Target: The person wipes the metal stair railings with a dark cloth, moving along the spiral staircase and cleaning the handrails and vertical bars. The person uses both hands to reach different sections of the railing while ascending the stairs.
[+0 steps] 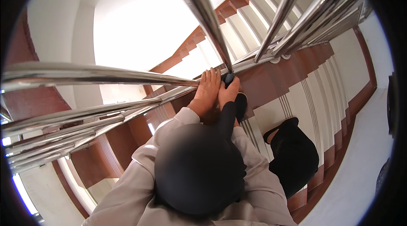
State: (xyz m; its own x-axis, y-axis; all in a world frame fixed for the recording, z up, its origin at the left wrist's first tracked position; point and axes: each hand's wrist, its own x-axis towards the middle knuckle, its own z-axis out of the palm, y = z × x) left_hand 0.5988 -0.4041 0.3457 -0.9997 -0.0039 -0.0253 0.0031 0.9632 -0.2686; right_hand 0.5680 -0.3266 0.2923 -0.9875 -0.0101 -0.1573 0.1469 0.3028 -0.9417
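Observation:
My left hand (208, 89) lies over the lower rail of a polished metal stair railing, fingers side by side, just left of an upright post (211, 19). Whether it grips anything is hidden. Touching it on the right, my right hand (229, 91) is closed around a small dark object (228, 78) with a grey-blue end, at the foot of that post. A black strip (227, 117) covers part of my right wrist. Below, a large dark, blurred round shape (198, 168) hides my chest and part of my forearms.
Metal balusters (95, 74) fan out left and right. Beneath me are pale steps (295, 98) with brown edges and dark grooves. My sandalled foot (270, 137) and black trouser leg (295, 159) are at right. Another flight (244, 22) lies beyond the railing. A white wall (356, 149) curves along the right.

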